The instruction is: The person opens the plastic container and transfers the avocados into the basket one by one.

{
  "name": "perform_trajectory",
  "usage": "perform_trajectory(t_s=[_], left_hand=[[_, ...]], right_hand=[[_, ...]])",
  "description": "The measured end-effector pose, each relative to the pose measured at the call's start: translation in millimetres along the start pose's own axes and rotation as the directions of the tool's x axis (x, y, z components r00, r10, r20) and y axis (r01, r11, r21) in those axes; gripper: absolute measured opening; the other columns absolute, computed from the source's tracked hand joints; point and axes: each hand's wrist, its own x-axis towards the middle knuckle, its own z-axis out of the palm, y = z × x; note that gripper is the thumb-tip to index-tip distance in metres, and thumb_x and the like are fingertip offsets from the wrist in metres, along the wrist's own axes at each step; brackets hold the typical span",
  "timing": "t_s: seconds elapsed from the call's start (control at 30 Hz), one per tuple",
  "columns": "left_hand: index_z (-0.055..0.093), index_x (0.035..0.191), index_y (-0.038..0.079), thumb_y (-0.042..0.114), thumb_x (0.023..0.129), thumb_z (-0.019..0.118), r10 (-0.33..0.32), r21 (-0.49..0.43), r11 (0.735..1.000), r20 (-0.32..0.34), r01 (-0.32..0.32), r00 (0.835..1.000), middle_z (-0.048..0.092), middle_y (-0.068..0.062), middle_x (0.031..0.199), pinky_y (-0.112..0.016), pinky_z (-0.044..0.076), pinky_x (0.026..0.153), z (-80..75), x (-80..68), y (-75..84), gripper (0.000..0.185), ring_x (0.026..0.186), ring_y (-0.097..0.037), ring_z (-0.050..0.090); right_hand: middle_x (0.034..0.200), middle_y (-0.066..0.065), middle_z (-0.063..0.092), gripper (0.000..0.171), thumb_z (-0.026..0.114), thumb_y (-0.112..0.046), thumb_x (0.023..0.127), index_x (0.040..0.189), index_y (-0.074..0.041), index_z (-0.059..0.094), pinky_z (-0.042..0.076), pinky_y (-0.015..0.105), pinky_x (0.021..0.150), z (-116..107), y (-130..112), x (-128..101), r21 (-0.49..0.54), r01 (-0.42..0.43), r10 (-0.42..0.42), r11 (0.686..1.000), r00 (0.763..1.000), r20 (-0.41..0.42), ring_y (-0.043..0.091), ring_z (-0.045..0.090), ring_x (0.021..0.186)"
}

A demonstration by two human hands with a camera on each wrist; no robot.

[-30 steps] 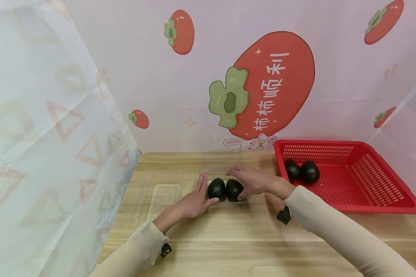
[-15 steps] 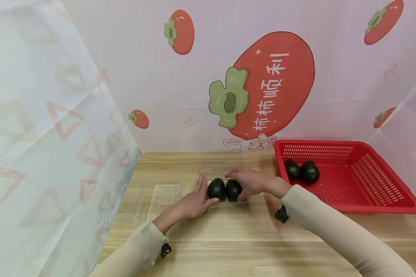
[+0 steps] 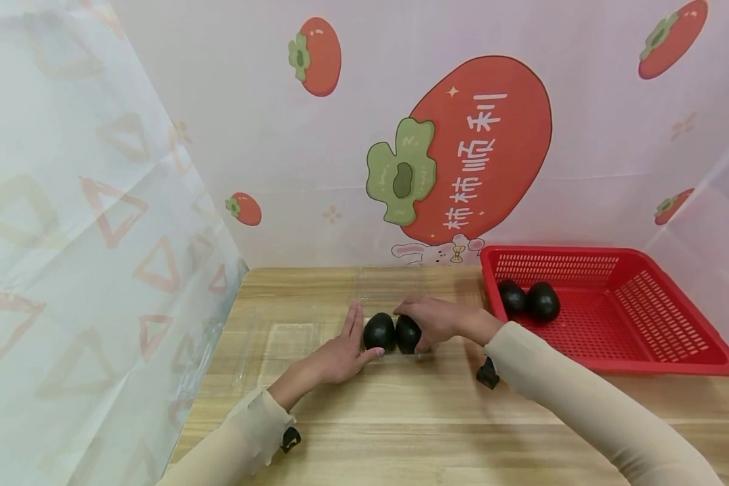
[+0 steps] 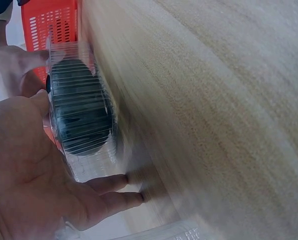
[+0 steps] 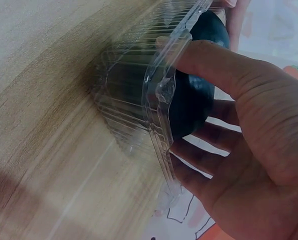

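Wooden desk fills the foreground, and both hands bracket a clear plastic tray, likely to steady it. Left hand lies flat, fingers straight against the tray's side beside the near avocado. Right hand curls over the second avocado, thumb on the tray rim, gripping fruit in place. Beyond the right hand, a red basket holds two more avocados.
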Motion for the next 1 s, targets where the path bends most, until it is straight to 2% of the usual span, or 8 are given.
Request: perform_trajectory(t_s=[0.37,0.8,1.0], left_hand=[[-0.011,0.168,0.001,0.057,0.11,0.046,0.002,0.002,1.0,0.0,-0.002,1.0,-0.02,-0.019,0.175,-0.05,0.056,0.093,0.4,0.1,-0.3,0.098,0.115,-0.041,0.069],[-0.012,0.167,0.0,0.059,0.11,0.044,0.017,0.005,1.0,0.001,-0.017,1.0,-0.02,-0.021,0.174,-0.048,0.057,0.089,-0.1,-0.3,-0.1,0.099,0.107,-0.039,0.071],[-0.01,0.167,-0.002,0.056,0.111,0.046,0.018,-0.001,1.0,-0.002,-0.018,1.0,-0.019,-0.021,0.174,-0.05,0.056,0.094,-0.1,-0.4,0.2,0.098,0.116,-0.042,0.068]], right_hand=[[0.141,0.015,0.061,0.078,0.097,-0.017,0.077,0.144,0.0,0.061,0.051,0.05,0.11,2,1,7,0.034,-0.002,0.001,0.999,1.0,0.02,0.03,0.06,0.123],[0.136,0.012,0.062,0.075,0.097,-0.015,0.076,0.141,-0.002,0.063,0.052,0.05,0.108,5,3,13,0.049,0.001,-0.002,0.999,1.0,0.031,0.029,0.059,0.119],[0.132,0.011,0.062,0.072,0.097,-0.016,0.076,0.138,-0.004,0.065,0.053,0.052,0.107,7,2,14,0.042,0.006,-0.008,0.999,1.0,0.03,0.028,0.058,0.117]])
